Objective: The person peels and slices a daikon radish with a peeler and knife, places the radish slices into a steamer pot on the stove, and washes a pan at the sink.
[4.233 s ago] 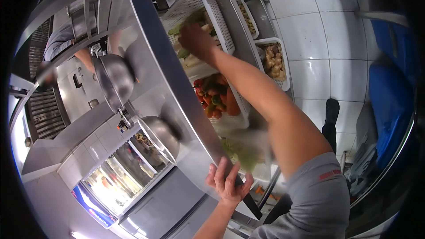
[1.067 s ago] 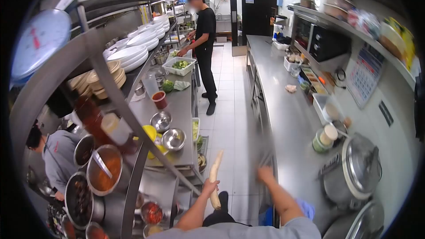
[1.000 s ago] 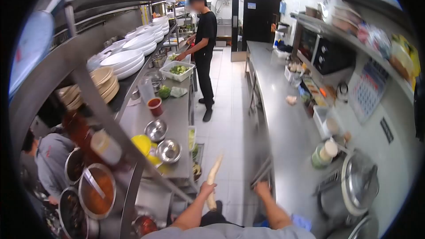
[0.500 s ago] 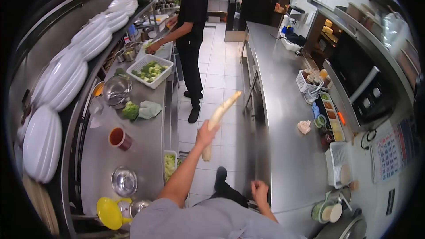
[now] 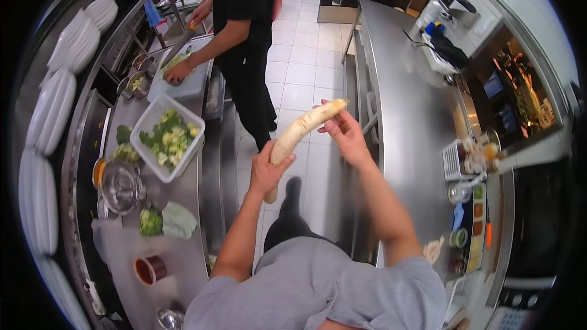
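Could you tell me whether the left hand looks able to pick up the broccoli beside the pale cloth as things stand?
Probably not: the left hand is wrapped around the white radish. The broccoli itself looks uncovered on the counter, beside the cloth.

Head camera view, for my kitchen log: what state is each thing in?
Long white root: whole-looking, gripped
Left hand: closed around the root
Right hand: partly open, at the root's upper end
White container: uncovered, holding cut broccoli
Broccoli head: lying on the counter, not cut into small pieces
Cloth: crumpled
Sauce cup: uncovered
Knife: held by the co-worker
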`<state>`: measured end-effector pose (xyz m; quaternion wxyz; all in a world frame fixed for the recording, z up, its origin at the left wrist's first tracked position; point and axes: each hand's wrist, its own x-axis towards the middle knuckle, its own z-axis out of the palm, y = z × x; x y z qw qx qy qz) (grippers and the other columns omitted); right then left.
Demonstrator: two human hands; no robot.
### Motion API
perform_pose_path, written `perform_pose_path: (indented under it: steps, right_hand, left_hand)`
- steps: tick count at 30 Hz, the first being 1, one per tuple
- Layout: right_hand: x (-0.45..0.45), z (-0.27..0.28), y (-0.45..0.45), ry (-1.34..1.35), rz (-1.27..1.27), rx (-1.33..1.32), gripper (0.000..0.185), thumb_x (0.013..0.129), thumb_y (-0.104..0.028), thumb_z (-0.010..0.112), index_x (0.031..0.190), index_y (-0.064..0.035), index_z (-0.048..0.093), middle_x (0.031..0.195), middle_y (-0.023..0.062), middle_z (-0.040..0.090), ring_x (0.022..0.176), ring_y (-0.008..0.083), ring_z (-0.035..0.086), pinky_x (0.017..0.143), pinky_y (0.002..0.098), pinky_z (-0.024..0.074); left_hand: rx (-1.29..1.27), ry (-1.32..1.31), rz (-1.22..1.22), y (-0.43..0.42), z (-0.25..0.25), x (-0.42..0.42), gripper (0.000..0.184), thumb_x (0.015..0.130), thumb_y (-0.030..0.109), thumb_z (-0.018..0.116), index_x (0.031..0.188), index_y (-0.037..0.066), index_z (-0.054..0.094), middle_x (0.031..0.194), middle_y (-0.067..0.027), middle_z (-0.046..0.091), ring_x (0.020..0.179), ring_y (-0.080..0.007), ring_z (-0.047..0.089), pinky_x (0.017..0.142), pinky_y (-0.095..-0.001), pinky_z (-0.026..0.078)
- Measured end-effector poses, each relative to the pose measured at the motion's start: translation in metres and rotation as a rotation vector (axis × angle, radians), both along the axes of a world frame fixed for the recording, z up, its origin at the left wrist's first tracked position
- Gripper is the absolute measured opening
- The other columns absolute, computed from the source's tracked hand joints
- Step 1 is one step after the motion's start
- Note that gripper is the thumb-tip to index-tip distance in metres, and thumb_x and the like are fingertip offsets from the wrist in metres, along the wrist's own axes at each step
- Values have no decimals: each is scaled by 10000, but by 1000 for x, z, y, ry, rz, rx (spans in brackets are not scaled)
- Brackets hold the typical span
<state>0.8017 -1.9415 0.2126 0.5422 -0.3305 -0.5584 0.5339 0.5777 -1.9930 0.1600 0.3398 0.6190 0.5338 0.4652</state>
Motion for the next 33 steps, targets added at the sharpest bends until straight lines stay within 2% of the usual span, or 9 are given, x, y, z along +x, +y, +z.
perform_pose_path:
  steps: [3, 8, 11, 15, 21, 23, 27, 31, 33]
  right_hand:
    - [13, -14, 101, -96, 14, 54, 495, 1020, -352, 607, 1334, 22, 523, 1297, 154, 637, 1167, 218, 617, 1012, 362, 494]
    - [53, -18, 240, 26, 14, -12, 434, 1057, -305, 537, 1346, 17, 506, 1330, 191, 604, 1237, 273, 584, 1053, 414, 470]
    - [74, 1, 317, 135, 15, -117, 438, 1055, -300, 542, 1348, 23, 502, 1335, 192, 597, 1248, 267, 577, 1049, 419, 473]
    - [106, -28, 438, 129, -49, -60, 419, 1025, -271, 606, 1317, 19, 528, 1284, 177, 617, 1187, 252, 602, 1029, 418, 481]
    - [115, -51, 669, 272, 220, -73, 423, 995, -315, 660, 1261, 4, 583, 1222, 121, 659, 1079, 176, 617, 959, 353, 487]
    - [106, -50, 753, 202, 319, -140, 452, 986, -335, 669, 1270, 5, 578, 1218, 111, 657, 1080, 175, 611, 958, 352, 488]
    - [59, -9, 909, 5, 618, -210, 479, 1029, -397, 580, 1292, 3, 587, 1170, 105, 670, 1102, 198, 630, 1004, 372, 489]
    - [6, -40, 1082, -175, 888, -281, 528, 1043, -456, 525, 1297, 1, 598, 1138, 118, 684, 1067, 204, 649, 974, 364, 509]
    - [-19, -92, 1175, -347, 588, -134, 526, 1063, -471, 467, 1264, -15, 634, 1050, 110, 711, 975, 193, 675, 877, 354, 540]
  left_hand:
    - [2, -37, -80, 99, -15, 12, 438, 851, 291, 815, 1120, 7, 617, 814, -86, 679, 746, -163, 652, 694, -337, 523]
    - [-58, -34, -183, 249, -6, 43, 484, 816, 307, 841, 1143, 24, 623, 874, -125, 697, 801, -219, 688, 751, -349, 539]
    - [-29, 31, -168, 332, -5, 66, 487, 824, 311, 825, 1171, 38, 621, 1006, -173, 707, 899, -325, 704, 792, -393, 551]
    - [104, 42, -106, 447, -19, 91, 519, 786, 284, 853, 1184, 40, 625, 1028, -158, 692, 915, -334, 694, 803, -400, 550]
    - [14, 38, 3, 617, -52, 118, 511, 767, 239, 868, 1166, 28, 628, 959, -121, 659, 899, -287, 684, 789, -384, 540]
    - [-248, -105, -37, 674, -71, 117, 473, 806, 250, 847, 1159, 30, 622, 999, -100, 659, 915, -214, 669, 797, -368, 534]
    - [-151, -342, 51, 772, -66, 117, 411, 886, 272, 777, 1168, 27, 604, 976, -86, 679, 871, -159, 631, 785, -333, 528]
    - [-170, -262, 376, 861, -57, 101, 418, 902, 298, 771, 1152, 10, 599, 887, -73, 670, 822, -135, 624, 762, -311, 523]
    - [-223, -225, 537, 908, -67, 81, 430, 891, 319, 783, 1149, 19, 615, 870, -76, 687, 803, -133, 632, 749, -314, 525]
